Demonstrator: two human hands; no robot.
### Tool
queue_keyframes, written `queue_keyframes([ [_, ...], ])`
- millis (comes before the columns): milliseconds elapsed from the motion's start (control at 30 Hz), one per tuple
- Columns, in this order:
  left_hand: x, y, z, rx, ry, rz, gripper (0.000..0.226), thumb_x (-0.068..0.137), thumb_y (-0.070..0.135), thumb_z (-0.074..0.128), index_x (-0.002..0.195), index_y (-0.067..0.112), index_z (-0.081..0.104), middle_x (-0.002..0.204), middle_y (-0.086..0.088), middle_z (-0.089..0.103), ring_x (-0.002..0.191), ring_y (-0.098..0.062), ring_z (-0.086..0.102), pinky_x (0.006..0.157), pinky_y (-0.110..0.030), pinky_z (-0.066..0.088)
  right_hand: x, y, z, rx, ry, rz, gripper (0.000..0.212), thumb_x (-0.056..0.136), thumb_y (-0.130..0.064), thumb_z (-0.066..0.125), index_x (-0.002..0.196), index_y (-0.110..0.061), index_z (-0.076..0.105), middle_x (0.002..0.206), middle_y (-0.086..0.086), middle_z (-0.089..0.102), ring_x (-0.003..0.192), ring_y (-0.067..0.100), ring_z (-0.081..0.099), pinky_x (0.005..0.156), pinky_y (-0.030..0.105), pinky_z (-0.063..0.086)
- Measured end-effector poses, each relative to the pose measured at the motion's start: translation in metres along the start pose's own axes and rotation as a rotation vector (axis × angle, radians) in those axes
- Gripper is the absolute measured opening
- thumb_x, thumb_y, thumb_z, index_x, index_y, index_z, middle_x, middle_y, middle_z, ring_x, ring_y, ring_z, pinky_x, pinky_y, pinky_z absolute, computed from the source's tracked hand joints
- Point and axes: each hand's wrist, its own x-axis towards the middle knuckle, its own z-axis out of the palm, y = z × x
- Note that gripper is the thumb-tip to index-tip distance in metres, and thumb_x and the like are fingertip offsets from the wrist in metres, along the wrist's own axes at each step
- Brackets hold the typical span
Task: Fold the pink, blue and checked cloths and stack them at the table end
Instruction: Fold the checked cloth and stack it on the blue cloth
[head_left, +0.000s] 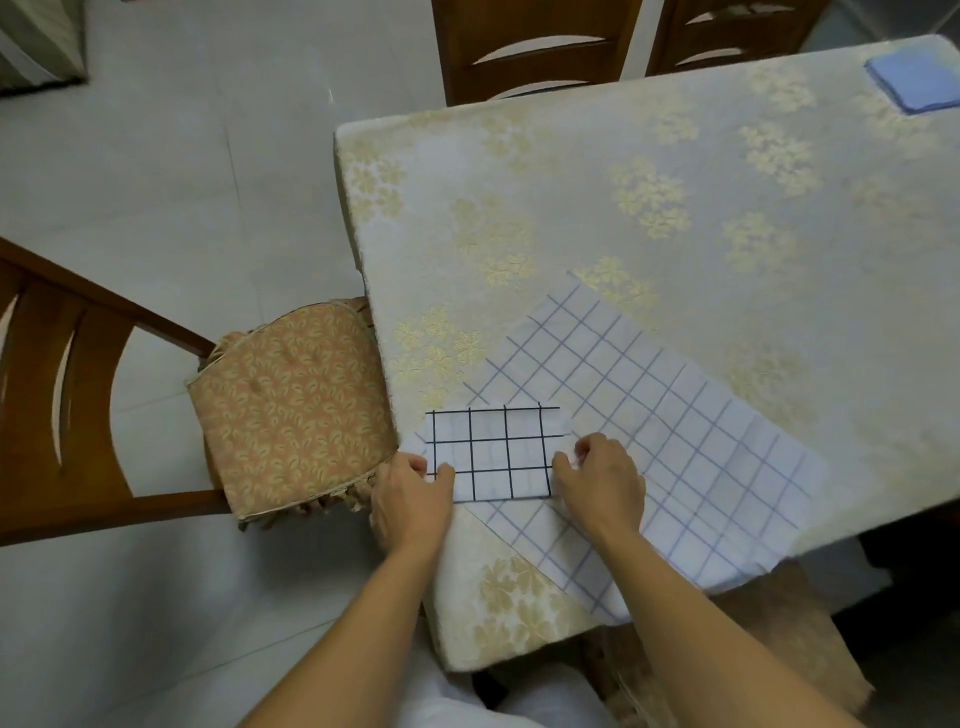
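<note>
Head view looks down on a table (597, 197) with a flowered cover. Near its left near corner lies a small folded cloth with black checks (491, 453), resting on a larger spread cloth with blue checks (675, 426) that lies askew and runs over the near edge. The left hand (410, 499) pinches the small cloth's near left corner between thumb and curled fingers; the right hand (597, 483) has its fingers curled on the right edge, seemingly pinching it, though the fingertips are hidden. A folded blue cloth (914, 78) sits far off at the right far corner, well apart. No pink cloth is in sight.

The risk, as I judge it, is that lifting or sliding the small cloth drags the big one along, since part of it already overhangs the edge and could slip to the floor. A loose pinch could also let the folds fall open on the way to the blue cloth. A cushioned chair (291, 410) stands just left of the table.
</note>
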Motion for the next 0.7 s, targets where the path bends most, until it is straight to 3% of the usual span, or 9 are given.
queue_keyframes([
  [167,0.0,0.005,0.003,0.037,0.012,-0.033,0.021,0.088,0.04,0.064,0.094,0.022,0.054,0.103,-0.001,0.058,0.093,-0.022,0.054,0.083,-0.038,0.047,0.0,-0.008,0.004,0.064,-0.024,0.086,0.032,0.092,-0.041,0.057,0.11,-0.014,0.056,0.107,0.003,0.059,0.091,0.022,0.054,0.082,0.041,0.05],
  [300,0.001,0.011,0.005,0.046,-0.002,-0.1,0.026,0.09,0.038,0.064,0.103,0.017,0.054,0.11,-0.005,0.057,0.092,-0.021,0.049,0.077,-0.033,0.039,0.002,-0.019,0.005,0.106,-0.059,0.161,0.041,0.094,-0.043,0.058,0.118,-0.01,0.052,0.111,0.006,0.061,0.087,0.021,0.049,0.07,0.033,0.041],
  [467,0.001,0.017,0.007,-0.02,-0.047,-0.191,0.031,0.092,0.034,0.063,0.11,0.012,0.052,0.105,-0.003,0.054,0.091,-0.021,0.046,0.076,-0.031,0.034,0.003,-0.025,0.007,0.219,-0.124,0.249,0.05,0.093,-0.046,0.061,0.125,-0.011,0.047,0.11,0.005,0.057,0.09,0.024,0.052,0.074,0.035,0.042],
  [567,0.005,0.014,0.008,-0.049,-0.102,-0.197,0.021,0.094,0.036,0.06,0.094,0.015,0.056,0.099,-0.003,0.058,0.09,-0.022,0.049,0.075,-0.031,0.036,0.007,-0.022,0.01,0.31,-0.157,0.279,0.048,0.09,-0.047,0.065,0.118,-0.011,0.053,0.111,0.006,0.06,0.096,0.026,0.058,0.079,0.039,0.05],
  [700,0.007,0.006,0.007,-0.1,-0.124,-0.111,0.034,0.093,0.032,0.059,0.068,0.021,0.04,0.081,-0.004,0.05,0.076,-0.022,0.045,0.066,-0.032,0.035,0.009,-0.02,0.01,0.391,-0.145,0.257,0.03,0.083,-0.039,0.071,0.092,-0.013,0.059,0.111,0.013,0.059,0.081,0.022,0.058,0.063,0.031,0.045],
])
